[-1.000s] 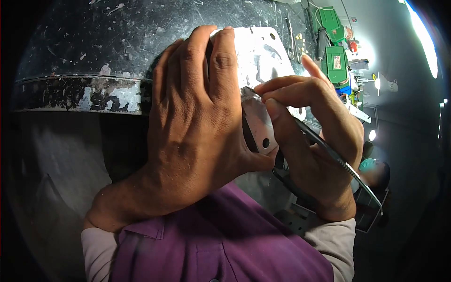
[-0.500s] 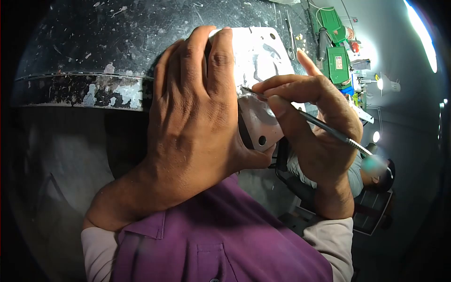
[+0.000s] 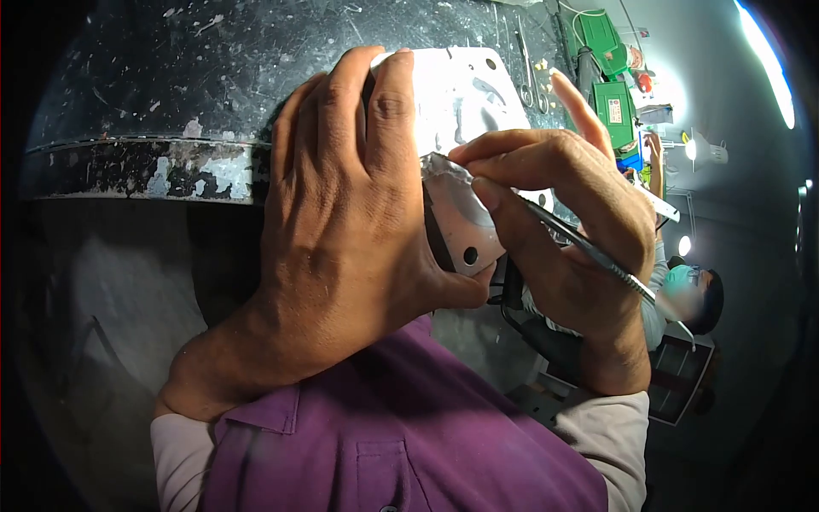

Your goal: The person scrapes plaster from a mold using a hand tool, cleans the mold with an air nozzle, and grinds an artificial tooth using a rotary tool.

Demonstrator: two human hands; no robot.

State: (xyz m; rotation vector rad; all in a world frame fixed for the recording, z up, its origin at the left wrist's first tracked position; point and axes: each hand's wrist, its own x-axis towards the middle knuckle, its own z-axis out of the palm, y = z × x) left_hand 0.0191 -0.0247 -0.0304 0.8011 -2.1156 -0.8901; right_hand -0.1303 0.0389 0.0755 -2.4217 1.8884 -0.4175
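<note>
My left hand [image 3: 345,205] is wrapped over the left side of a metal plate [image 3: 465,247] with round holes near its corners, thumb at the near edge. The plate's upper part is brightly lit. In a pinch between thumb and fingers, my right hand [image 3: 567,205] holds a thin metal tool [image 3: 589,247] with a ribbed grip. Its tip touches or is very near the plate's middle, at the ragged edge of a whitish layer [image 3: 450,166]. What this layer is made of I cannot tell. The left hand hides part of the plate.
The dark, scratched table [image 3: 196,77] has a chipped front edge [image 3: 205,175]. Scissors [image 3: 525,68] and small pale bits lie beyond the plate. Green boxes [image 3: 614,111] stand at the right. A person in a mask [image 3: 682,286] sits farther right.
The left hand and the plate have shifted slightly left. The tool's tip has moved a little left, still at the plate. The masked person at the right now shows more, with an arm raised.
</note>
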